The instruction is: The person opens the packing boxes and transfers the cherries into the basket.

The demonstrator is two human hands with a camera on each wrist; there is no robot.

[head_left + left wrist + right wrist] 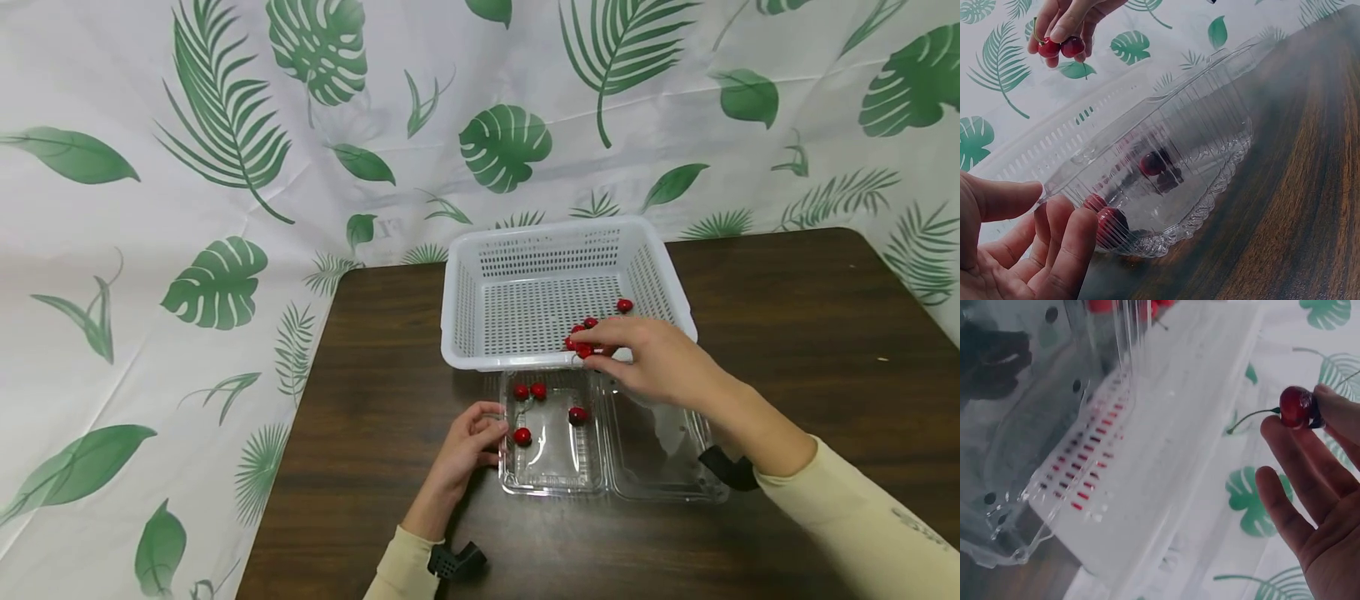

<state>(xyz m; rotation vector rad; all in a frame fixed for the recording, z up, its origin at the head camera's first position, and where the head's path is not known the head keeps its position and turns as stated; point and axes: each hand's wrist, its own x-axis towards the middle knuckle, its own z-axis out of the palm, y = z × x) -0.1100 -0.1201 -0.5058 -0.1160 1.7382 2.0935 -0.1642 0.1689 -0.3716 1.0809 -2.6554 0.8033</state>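
Note:
My right hand (pixel 667 360) pinches two red cherries (pixel 1060 47) between thumb and fingers, above the front right of the white basket (pixel 463 364). A thin stem sticks out from the held cherry (pixel 1296 407) in the right wrist view. My left hand (pixel 467 446) holds the left edge of a clear plastic clamshell container (pixel 551 482), its thumb and fingertips at the rim. Several cherries lie in the container's left half, among them one cherry (pixel 522 437) near my left fingers. The clear lid (pixel 660 483) lies folded out to the right, under my right forearm.
Behind the container stands the perforated basket, with several more cherries near its right front and one cherry (pixel 624 306) farther back. Everything stands on a dark wooden table (pixel 375 400). A white leaf-patterned sheet (pixel 337 192) hangs behind and at the left.

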